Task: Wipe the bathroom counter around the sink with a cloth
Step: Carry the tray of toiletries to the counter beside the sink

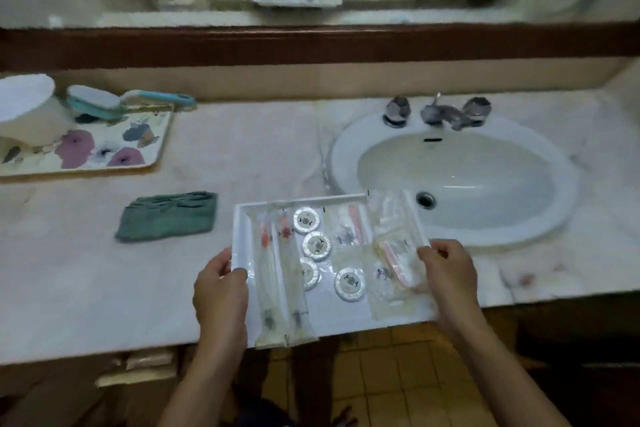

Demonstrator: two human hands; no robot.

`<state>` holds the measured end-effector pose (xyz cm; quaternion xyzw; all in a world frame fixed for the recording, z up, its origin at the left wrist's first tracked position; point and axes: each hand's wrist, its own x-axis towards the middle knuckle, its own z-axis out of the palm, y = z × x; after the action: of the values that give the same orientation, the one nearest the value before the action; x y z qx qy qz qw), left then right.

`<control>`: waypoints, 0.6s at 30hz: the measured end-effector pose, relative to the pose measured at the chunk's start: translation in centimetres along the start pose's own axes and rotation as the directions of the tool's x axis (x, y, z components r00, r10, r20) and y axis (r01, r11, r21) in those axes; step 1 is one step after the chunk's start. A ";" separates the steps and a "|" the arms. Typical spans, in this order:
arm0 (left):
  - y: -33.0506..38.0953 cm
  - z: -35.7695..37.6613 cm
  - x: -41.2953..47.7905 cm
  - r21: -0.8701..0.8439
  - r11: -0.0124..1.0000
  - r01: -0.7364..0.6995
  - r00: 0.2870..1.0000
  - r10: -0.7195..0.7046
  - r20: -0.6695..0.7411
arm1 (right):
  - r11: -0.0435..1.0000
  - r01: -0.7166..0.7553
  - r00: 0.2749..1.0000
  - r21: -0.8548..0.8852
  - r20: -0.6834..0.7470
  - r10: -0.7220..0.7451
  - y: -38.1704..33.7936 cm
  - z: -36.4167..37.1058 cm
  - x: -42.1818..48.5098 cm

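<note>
A pale, marble-patterned bathroom surface [242, 149] runs the full width of the view, seen from above. A white oval sink [346, 156] is set into it at two o'clock, with a chrome tap and two knobs [438, 113] on its far rim.

At six o'clock, both hands hold a white tray [242, 236] that overhangs the front edge of the surface. The left hand [220, 291] grips the tray's left rim with the thumb on top. The right hand [448, 274] grips the right rim with curled fingers. Whether the tray rests on the surface or is lifted cannot be told. It carries round wrapped soaps [306, 219], packaged toothbrushes [266, 270] and clear sachets.

The green cloth [168, 215] lies folded on the surface at nine o'clock, just left of the tray, touched by neither hand.

At ten o'clock a floral tray [104, 149] holds a white container [26, 104] and a teal scrub brush [104, 102]. A dark wooden frame [311, 45] crosses at twelve o'clock, with a blurred mirror above. Yellowish floor tiles [398, 374] show below the surface.
</note>
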<state>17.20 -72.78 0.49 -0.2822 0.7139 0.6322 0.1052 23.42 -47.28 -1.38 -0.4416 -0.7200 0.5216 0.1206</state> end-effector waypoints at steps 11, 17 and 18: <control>-0.3 23.2 -9.3 0.256 0.959 -0.120 0.930 0.018 0.368 | 0.971 -0.180 0.929 0.159 -0.298 0.221 6.2 -21.7 9.4; 0.2 34.5 -9.5 0.238 0.955 -0.175 0.900 0.058 0.432 | 0.966 -0.204 0.902 0.160 -0.351 0.249 5.9 -27.4 18.5; 0.3 36.3 -9.5 0.230 0.957 -0.177 0.895 0.060 0.441 | 0.967 -0.203 0.899 0.153 -0.363 0.246 5.7 -28.1 20.3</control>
<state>17.29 -35.30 -0.96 -0.0749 0.7669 0.5830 0.2576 32.38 -13.34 -0.12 -0.6068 -0.5970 0.4761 0.2207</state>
